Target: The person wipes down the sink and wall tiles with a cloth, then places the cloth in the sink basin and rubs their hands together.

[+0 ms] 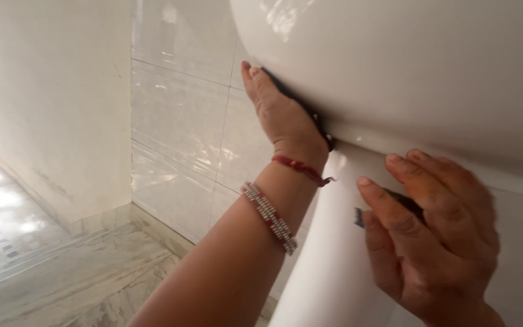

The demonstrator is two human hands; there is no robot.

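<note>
The left hand [282,115] is in the middle of the frame, near the top; it is flat and presses a dark scrub pad [301,106] up against the round underside of the white sink [407,66]; the palm holds the pad there so it does not fall. The pad is thin and dark, and only its edge shows past the hand. The right hand [434,236] is at the lower right; its fingers curl on a small dark thing with a blue corner [359,218] and push it on the white stand [334,266] under the sink; I cannot tell what that thing is. The left wrist has a red thread [301,168] and a bead bracelet [269,217]. Shiny wall tiles [177,121] fill the upper left; the marble floor [62,272] is at the lower left.
</note>
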